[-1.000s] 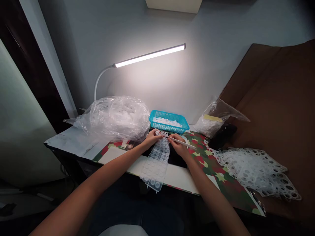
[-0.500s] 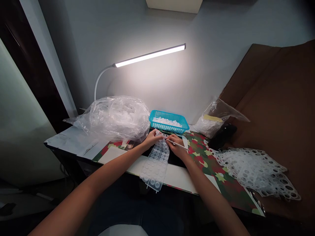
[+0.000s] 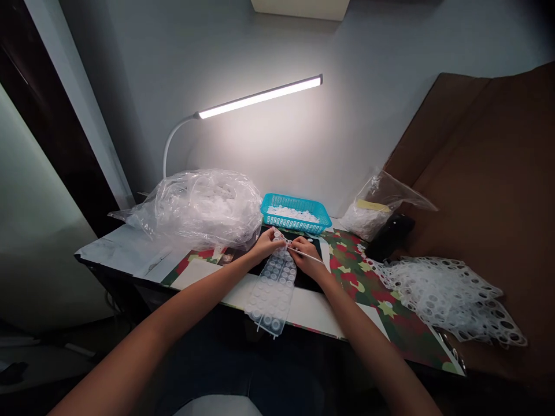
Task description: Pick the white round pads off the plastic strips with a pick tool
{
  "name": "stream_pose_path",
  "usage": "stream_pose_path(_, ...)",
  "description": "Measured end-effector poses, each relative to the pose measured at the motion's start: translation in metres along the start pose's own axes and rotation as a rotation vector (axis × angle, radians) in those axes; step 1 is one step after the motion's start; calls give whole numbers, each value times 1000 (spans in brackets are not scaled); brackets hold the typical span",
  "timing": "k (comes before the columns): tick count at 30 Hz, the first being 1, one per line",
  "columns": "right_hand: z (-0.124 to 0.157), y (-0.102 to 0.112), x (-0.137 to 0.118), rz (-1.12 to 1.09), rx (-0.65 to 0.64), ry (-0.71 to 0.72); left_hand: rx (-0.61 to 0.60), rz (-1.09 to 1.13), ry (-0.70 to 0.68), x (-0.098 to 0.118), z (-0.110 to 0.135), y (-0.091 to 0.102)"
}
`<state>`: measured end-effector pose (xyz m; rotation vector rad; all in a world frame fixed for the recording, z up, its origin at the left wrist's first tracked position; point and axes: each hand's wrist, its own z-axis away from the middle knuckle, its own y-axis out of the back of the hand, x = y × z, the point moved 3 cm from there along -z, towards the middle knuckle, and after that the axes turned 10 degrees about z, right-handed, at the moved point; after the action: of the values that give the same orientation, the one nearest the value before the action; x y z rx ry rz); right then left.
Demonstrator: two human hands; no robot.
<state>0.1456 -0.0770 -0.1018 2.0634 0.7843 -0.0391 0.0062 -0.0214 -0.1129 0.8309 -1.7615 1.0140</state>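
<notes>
A translucent plastic sheet with rows of round pieces slopes down over the table's front edge. My left hand is closed on its upper left edge, thumb lying on top. My right hand grips a thin white stick, like a pen or a slim tool, its tip near the sheet's upper right part. Exactly what the tip touches is too small to tell. Just behind both hands stands a turquoise basket holding small white pieces.
A large clear bag of white material fills the left side. At right lie a smaller bag, a black object and a heap of perforated white sheets against brown cardboard. A lit lamp hangs above.
The right hand and the white stick have shifted slightly, the stick now lying at a changed angle over the sheet. The left hand keeps its hold. The whole view has moved a little.
</notes>
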Motion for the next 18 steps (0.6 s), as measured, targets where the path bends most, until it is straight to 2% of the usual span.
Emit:
stream_pose_path(7,0,-5,2,-38,5,-28,11,-32,28,3,2,0)
stream_pose_path(14,-3,3,8,-114,152,-152,69,-32,27,10,0,-1)
stream_pose_path(18,-3,12,1,-154,200,-165,83,-11,67,8,-1,0)
